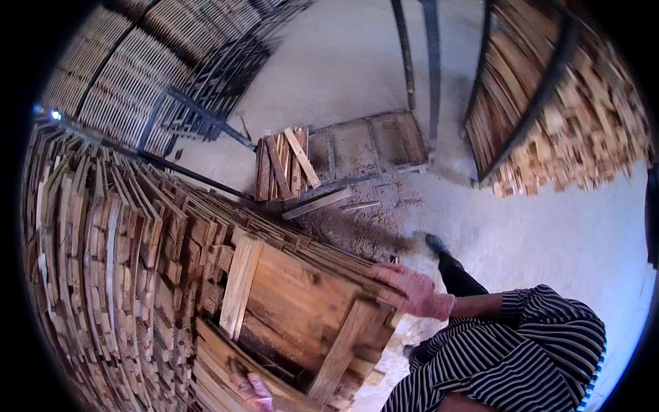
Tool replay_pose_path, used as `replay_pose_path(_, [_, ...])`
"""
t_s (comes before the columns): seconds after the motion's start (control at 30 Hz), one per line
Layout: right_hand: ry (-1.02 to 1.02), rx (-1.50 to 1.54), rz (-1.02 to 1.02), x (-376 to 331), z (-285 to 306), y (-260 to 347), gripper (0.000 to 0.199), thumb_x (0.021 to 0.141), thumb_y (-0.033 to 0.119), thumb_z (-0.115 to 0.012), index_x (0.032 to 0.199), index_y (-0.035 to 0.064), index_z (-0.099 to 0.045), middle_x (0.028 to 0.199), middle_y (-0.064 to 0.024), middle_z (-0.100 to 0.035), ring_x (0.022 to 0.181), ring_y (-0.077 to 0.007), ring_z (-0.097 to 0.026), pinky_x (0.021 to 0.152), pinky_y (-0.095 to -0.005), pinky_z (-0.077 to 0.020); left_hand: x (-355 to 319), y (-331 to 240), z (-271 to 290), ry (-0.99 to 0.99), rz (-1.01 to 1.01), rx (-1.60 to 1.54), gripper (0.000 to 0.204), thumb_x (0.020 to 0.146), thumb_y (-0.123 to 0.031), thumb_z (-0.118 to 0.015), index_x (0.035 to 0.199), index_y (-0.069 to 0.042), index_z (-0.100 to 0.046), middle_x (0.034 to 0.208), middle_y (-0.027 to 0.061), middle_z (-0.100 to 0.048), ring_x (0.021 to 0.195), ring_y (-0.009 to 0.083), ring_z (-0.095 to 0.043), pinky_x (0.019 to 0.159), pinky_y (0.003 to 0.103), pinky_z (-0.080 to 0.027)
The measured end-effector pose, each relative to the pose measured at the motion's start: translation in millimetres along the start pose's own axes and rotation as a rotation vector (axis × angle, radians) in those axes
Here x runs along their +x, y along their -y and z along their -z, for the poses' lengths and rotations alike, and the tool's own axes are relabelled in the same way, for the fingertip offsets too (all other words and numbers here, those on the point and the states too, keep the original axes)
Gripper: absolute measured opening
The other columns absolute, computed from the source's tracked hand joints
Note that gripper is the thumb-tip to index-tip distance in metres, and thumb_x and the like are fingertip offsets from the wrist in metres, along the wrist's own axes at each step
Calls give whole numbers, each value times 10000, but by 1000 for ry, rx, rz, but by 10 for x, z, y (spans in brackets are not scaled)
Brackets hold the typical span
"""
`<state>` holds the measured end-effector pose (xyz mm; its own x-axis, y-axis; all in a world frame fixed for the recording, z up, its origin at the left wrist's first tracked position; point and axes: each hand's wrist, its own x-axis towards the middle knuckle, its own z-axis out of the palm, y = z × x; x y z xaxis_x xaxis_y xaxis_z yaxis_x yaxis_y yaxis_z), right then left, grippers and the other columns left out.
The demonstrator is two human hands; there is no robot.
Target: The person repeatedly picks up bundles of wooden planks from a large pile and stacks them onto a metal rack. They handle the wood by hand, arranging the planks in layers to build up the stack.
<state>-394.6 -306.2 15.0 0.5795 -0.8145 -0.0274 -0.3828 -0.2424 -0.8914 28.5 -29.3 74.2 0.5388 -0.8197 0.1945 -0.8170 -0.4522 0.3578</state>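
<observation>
My right hand (412, 292), in a pinkish-white work glove, is closed over the near end of a wooden plank (364, 275) on the far side of the stack. Lower in view, my left hand (252, 390), gloved alike, grips another plank (220, 357) along the stack's lower side. Between the hands lies a broad reddish-brown board layer (298, 295). Two pale crosspieces rest over it: one stick (240, 285) at its left and one (343, 347) at its right. Part of my left hand is hidden, and slight blur softens my right fingers.
A tall pile of layered planks (103, 254) fills the left. Beyond stands a low metal frame (371, 147) with several short boards (281, 165) at one end; loose pieces (316, 204) lie beside it. Racked timber (563, 130) rises at right, near dark posts (432, 69).
</observation>
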Motion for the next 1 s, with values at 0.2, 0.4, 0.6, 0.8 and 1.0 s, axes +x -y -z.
replay_pose_path(0.2, [52,-5,-39,1273,824,-944,531,983,342,-603,1410,33,-538,1359,-208,-600,1241,-332,-592,1025,-387,-480,5,207,-82,156,467,529,679,1042,-549,-314,1610,-181,-256,1645,211,-223,1504,423,-228,1221,485,-252])
replay_pose_path(0.4, [308,277,-322,2418,387,-1682,602,979,438,-580,1389,-2,-552,1396,-219,-576,1294,-352,-544,1085,-391,-437,953,-631,86,593,812,811,552,1021,-456,-438,1496,-178,-469,1353,246,-594,1124,461,-618,939,533,-519])
replay_pose_path(0.6, [599,-243,174,3103,-34,-2252,374,994,290,-559,1281,51,-585,1056,-168,-679,1064,-334,-652,852,-389,-540,3159,-2812,-773,537,-19,-251,547,920,-290,-727,1365,-1,-590,1339,175,-643,1249,306,-612,1081,396,-487])
replay_pose_path(0.8, [814,-48,-487,4323,-169,-2535,479,951,463,-545,1254,109,-657,1230,-135,-678,1110,-328,-648,961,-421,-501,5203,-3179,-3565,895,-539,-270,397,929,-349,-631,1207,-69,-664,1155,187,-685,1098,317,-651,952,414,-512])
replay_pose_path(1.0, [481,-160,-731,5697,106,-3039,602,937,457,-584,1369,37,-587,1384,-168,-611,1282,-313,-571,1068,-375,-433,5077,-1894,-6402,1102,186,-421,561,902,-521,-538,1064,-9,-699,1022,243,-696,980,350,-668,870,453,-498])
